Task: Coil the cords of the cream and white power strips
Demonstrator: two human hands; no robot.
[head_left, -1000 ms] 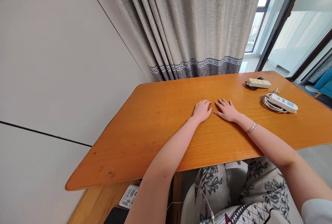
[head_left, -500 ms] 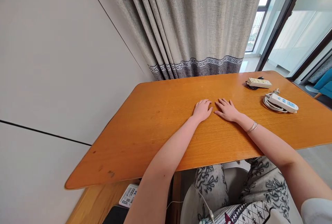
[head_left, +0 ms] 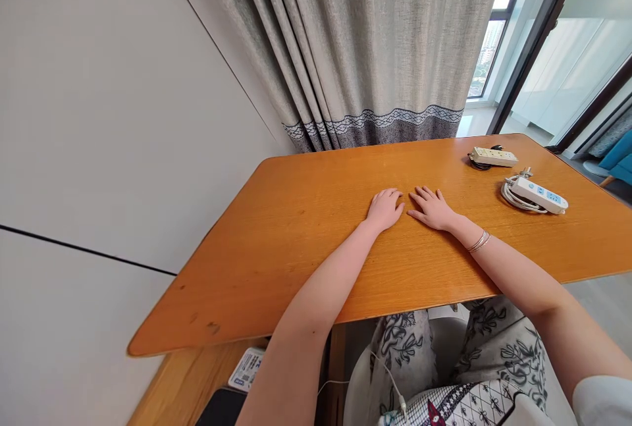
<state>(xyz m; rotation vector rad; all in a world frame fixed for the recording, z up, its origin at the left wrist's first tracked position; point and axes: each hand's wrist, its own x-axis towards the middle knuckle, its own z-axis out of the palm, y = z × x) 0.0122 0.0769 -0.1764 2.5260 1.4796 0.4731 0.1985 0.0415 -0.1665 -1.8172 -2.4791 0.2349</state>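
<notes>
Both of my hands rest palm down on the orange-brown wooden table (head_left: 296,228), a small gap between their fingertips. My left hand (head_left: 386,209) lies flat with nothing in it. Beside it, my right hand (head_left: 431,208) has its fingers spread and is likewise without any object; thin bracelets (head_left: 480,241) circle that wrist. To the right of my right hand lies a white power strip (head_left: 540,195) with blue sockets and its white cable coiled at one end. Behind that is a cream power strip (head_left: 494,157) with a dark cable.
A grey curtain (head_left: 395,44) hangs behind the table's far edge. The pale wall panel (head_left: 108,116) runs along the left. Below the near edge are a white box with printing (head_left: 245,369), a dark object (head_left: 221,407) and a thin white cable (head_left: 390,376) near my lap.
My hands stay in the same place on the table. The view has shifted very slightly; neither power strip has moved.
</notes>
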